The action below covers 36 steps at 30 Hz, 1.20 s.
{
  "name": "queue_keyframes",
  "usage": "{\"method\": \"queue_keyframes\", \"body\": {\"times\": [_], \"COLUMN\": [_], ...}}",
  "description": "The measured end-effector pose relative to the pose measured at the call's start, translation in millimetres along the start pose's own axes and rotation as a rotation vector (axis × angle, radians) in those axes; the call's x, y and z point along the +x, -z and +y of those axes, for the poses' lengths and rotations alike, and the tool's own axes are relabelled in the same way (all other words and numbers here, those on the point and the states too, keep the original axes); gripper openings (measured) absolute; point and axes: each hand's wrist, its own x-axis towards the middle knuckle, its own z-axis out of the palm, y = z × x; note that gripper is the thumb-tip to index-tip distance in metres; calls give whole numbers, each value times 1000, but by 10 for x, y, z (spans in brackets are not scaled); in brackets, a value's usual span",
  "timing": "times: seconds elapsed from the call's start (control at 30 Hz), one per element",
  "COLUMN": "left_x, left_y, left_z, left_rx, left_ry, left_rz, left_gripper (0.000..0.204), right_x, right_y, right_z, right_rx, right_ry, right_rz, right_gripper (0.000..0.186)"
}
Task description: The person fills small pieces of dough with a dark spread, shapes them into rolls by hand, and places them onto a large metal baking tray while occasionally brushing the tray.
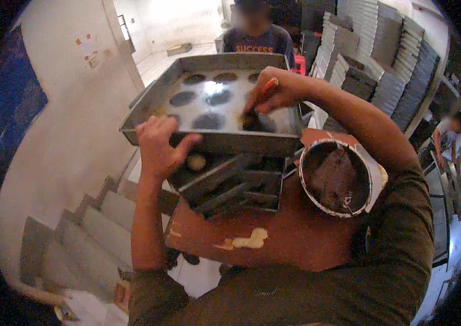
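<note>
Curling the fingers of the left hand (pixel 161 145) over the near-left rim of the tray (pixel 230 142), half open, thumb spread along the near wall, gripping only that edge. Bending the fingers of the right hand (pixel 283 92) closed around a red-handled tool (pixel 269 85), reaching into the tray's right end; losing the working tip in dark blur. Resting the tray, seemingly, atop stacked metal pans (pixel 241 178).

Working at the tray's near-right part, by the look of it. Seeing several dark rounds already marking the tray floor, from near side to far wall; judging that floor mostly covered, though not telling coating from hollows. Leaving unjudged the patch beneath the right hand and the pans below.

Noting edges: finding brown table (pixel 301 239) with a pale smear (pixel 251 239) on the tray's near side, offering some room. Meeting a round tub (pixel 334 214) just right of the tray, crowding the space under the right forearm. Keeping open air above the tray. Spotting a co-worker (pixel 257 41) beyond its far wall, and tall pan stacks (pixel 350 65) beyond its right end.
</note>
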Motion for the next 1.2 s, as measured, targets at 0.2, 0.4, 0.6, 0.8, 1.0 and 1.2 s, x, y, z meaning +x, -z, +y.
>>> {"method": "queue_keyframes", "body": {"times": [0.2,0.4,0.6,0.8,1.0,1.2], "left_x": [1,-10,-93,-27,-23,7], "left_y": [-6,9,-4,-52,-25,-32], "left_z": [-74,-80,-244,-125,-230,-101], "left_rx": [-77,-197,-224,-304,-271,-262], "left_ry": [25,41,103,84,137,87], "left_rz": [-8,1,-1,-35,-27,-29], "left_gripper": [57,52,44,39,39,44], "right_x": [543,1576,2408,1982,2151,1030], "right_y": [156,33,-288,245,-41,191], "right_z": [1224,997,1038,2001,1797,1867], "right_rx": [-113,298,486,121,239,152], "right_ry": [-776,-336,-359,-514,-359,-549], "right_rz": [368,80,115,229,277,383], "right_gripper": [28,31,31,29,30,28]}}
